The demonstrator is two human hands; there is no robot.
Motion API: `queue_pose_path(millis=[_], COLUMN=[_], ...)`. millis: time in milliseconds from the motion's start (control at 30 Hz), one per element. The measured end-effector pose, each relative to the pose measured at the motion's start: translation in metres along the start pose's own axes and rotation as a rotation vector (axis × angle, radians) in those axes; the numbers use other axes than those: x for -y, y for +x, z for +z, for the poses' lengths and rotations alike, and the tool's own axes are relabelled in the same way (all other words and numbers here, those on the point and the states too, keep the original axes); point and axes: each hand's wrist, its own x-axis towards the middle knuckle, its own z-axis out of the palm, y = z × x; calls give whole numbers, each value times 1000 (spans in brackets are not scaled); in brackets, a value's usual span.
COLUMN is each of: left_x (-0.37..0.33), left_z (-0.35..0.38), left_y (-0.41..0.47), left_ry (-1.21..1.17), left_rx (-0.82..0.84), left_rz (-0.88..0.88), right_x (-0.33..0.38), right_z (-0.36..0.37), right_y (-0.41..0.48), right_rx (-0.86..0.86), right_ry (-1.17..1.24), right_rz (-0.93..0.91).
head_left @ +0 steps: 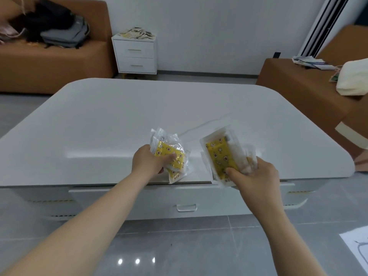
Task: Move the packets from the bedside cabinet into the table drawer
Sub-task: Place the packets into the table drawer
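bare forearms (83, 224) reach out from us. our left hand (149, 162) grips a bunch of yellow packets (171, 154); our right hand (254, 176), well apart from it, grips a second bunch (221, 156). both bunches sit at the white table (179, 108) near edge. drawer (139, 200) below is closed. bedside cabinet (135, 54) stands by the far wall, with a pale heap (137, 32) on top.

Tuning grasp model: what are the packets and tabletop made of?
The packets look like clear glossy plastic film: it crinkles and glints over yellow printed contents. The tabletop is hard, smooth, semi-gloss white, perhaps lacquered board or stone; it shows reflections.
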Motion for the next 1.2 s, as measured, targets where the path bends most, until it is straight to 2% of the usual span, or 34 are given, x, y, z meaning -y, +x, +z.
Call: queue_pose_path(millis=[300, 367, 467, 533, 600, 667, 867, 1200], left_x=[6, 6, 9, 13, 19, 27, 59, 59], left_z=[15, 17, 12, 7, 6, 9, 23, 33], left_y=[33, 28, 10, -8, -30, -51, -79, -82], left_ry=[174, 274, 536, 575, 542, 536, 508, 702], left_rx=[-73, -94, -176, -234, -190, -81, -11, 17], left_rz=[34, 74, 208, 382, 525, 582, 512, 459], right_x=[-3, -5, -8, -11, -12, -10, -11, -30], right_z=[12, 14, 18, 19, 18, 15, 6, -2], right_y=[7, 2, -5, -9, -11, -12, -19, -37], right_rx=[-7, -6, 19, 36, 34, 25, 9, 29], right_ry=[79, 81, 93, 88, 76, 78, 65, -27], right_rz=[44, 52, 76, 72, 56, 37, -23, -79])
